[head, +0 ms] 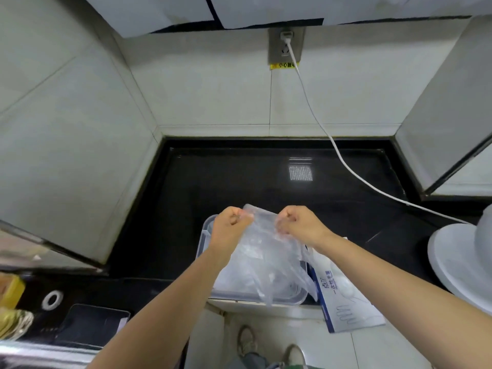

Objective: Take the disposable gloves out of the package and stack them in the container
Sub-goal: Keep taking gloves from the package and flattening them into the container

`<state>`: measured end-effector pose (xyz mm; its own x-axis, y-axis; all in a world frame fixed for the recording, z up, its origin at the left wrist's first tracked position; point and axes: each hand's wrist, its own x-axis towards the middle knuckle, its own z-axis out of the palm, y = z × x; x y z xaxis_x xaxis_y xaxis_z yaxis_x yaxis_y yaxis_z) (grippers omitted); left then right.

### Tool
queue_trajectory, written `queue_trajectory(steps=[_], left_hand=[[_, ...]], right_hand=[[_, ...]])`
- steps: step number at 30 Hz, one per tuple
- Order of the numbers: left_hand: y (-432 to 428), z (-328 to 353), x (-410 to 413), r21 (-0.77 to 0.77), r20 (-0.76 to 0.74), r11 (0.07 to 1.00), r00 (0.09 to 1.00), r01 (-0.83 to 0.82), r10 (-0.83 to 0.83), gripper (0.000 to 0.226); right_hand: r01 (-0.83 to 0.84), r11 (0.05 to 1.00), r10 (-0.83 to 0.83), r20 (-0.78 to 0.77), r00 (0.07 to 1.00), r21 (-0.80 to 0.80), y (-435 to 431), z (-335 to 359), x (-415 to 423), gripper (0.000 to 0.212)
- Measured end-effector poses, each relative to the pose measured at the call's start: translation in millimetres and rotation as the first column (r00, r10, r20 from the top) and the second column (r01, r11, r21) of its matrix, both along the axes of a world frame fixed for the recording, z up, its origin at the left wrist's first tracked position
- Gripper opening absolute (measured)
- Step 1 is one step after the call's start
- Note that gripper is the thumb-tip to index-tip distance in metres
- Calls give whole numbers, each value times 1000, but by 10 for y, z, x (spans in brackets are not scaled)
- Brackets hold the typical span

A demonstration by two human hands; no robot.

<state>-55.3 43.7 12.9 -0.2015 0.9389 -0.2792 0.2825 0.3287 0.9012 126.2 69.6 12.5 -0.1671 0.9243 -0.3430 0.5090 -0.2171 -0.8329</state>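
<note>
Currently seeing tape roll (52,299) far left on black counter (213,187). Then left hand (230,227), fingers curled, pinching upper edge of clear gloves (266,257). Holding those over clear container (207,230) at counter's front edge. Next, right hand (300,225), fingers curled, pinching same edge. Just right of container: gloves package (346,310), flat, overhanging counter edge. Far right: white cable (343,161).

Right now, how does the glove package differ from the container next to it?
The package is flat, white with blue print; the container is a clear box. The package juts past the counter edge; the container sits on it. Both lie at its near edge.
</note>
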Motion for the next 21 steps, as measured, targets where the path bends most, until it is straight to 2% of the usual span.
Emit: queue_trajectory(steps=[2, 4, 5, 6, 8, 10, 13, 14, 16, 18, 20, 21], left_hand=[[-11, -15, -123, -46, 48, 998, 998, 36, -34, 30], [-3, -26, -204, -174, 206, 982, 978, 72, -35, 54], [4, -41, -232, -241, 242, 966, 970, 94, -34, 57], [15, -57, -247, -287, 233, 951, 971, 115, -48, 49], [53, -125, -283, -292, 85, 948, 991, 128, -108, 26], [65, -175, -320, -237, -8, 964, 992, 123, -128, 29], [29, -240, -377, -143, -42, 978, 986, 154, -162, 29], [15, -272, -390, -137, -90, 974, 977, 179, -192, 30], [-16, -353, -396, -148, -222, 964, 942, 221, -250, 31], [-49, -443, -389, -161, -375, 959, 884, 235, -280, 31], [-89, -496, -361, -156, -469, 949, 826, 273, -314, 25], [-99, -518, -337, -165, -506, 941, 793, 296, -338, 23]], right_hand=[[-3, 998, 3, 5, 1000, -65, 26, 42, -71, 26], [-54, 991, 54, -7, 999, -121, 46, 65, -136, 26], [-87, 986, 87, -6, 996, -144, 53, 76, -174, 24], [-114, 981, 114, -5, 993, -157, 61, 84, -201, 23], [-132, 978, 132, -9, 991, -160, 103, 86, -233, 20], [-88, 983, 87, -13, 996, -159, 162, 86, -215, 17], [59, 987, -61, -7, 998, -146, 234, 39, -144, 8], [98, 992, -96, 24, 995, -83, 249, 13, -131, 7], [112, 982, -129, 104, 986, 152, 247, -26, -144, 18], [83, 918, -130, 97, 987, 388, 194, 12, -220, 26], [22, 834, -68, 63, 996, 551, 129, 94, -325, 26], [-34, 818, 6, 51, 999, 574, 93, 112, -385, 23]])
